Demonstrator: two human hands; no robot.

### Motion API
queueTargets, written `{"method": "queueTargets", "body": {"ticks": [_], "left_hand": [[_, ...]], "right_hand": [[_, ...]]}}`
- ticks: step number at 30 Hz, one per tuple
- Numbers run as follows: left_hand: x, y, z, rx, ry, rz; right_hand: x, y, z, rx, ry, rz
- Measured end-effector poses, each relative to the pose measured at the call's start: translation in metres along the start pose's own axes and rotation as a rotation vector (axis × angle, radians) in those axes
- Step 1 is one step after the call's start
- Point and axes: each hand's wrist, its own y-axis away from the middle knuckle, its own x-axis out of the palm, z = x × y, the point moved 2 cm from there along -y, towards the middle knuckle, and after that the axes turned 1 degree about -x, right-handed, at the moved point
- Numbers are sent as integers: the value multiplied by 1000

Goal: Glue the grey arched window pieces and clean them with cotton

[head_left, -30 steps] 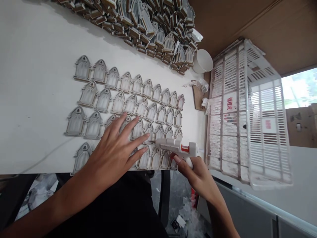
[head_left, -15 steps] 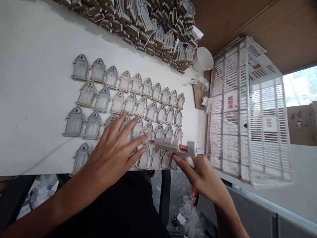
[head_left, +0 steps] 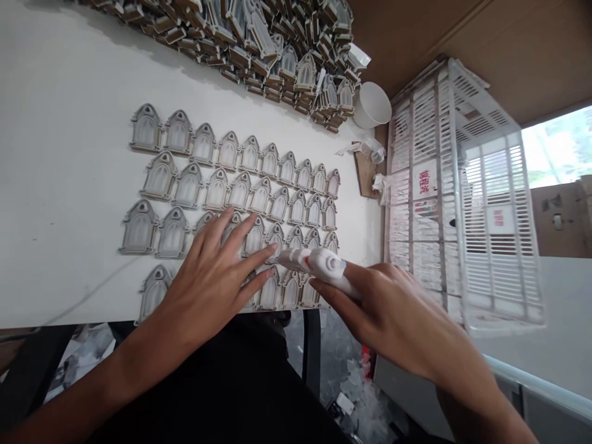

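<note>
White tabletop (head_left: 60, 185) spread out to the left of my left hand (head_left: 215, 271), and nearest my left wrist began the rows of small arched pieces (head_left: 139, 228), running on beyond my fingers to the right. My left hand had kept its place, fingers spread and grasping nothing, over the lower rows; whether the fingertips pressed a piece down, I couldn't tell. Well beyond it lay a heaped pile (head_left: 263, 43) of similar pieces.

Just right of my left fingertips was the glue gun (head_left: 324, 262), its nose pointing between thumb and forefinger. My right hand (head_left: 393, 308) was wrapped round its handle. Half a second earlier the gun had shown its side; since then I had swung my right wrist outward, so its back end faced me. To my judgement, that changed the nozzle's angle more than its spot among the pieces.

Beyond my right hand stood a white cup (head_left: 372, 105), then, farther right, a plastic basket (head_left: 419, 216).
</note>
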Motion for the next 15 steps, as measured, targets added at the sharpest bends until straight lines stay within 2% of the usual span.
{"method": "queueTargets", "body": {"ticks": [4,7,15], "left_hand": [[-2,-1,-1,-6,-15,9],[-1,0,0,4,-8,2],[-1,2,2,-10,31,32]], "right_hand": [[-15,-7,-18,45,-152,68],[-21,1,-33,85,-212,50],[0,27,-52,165,-355,16]]}}
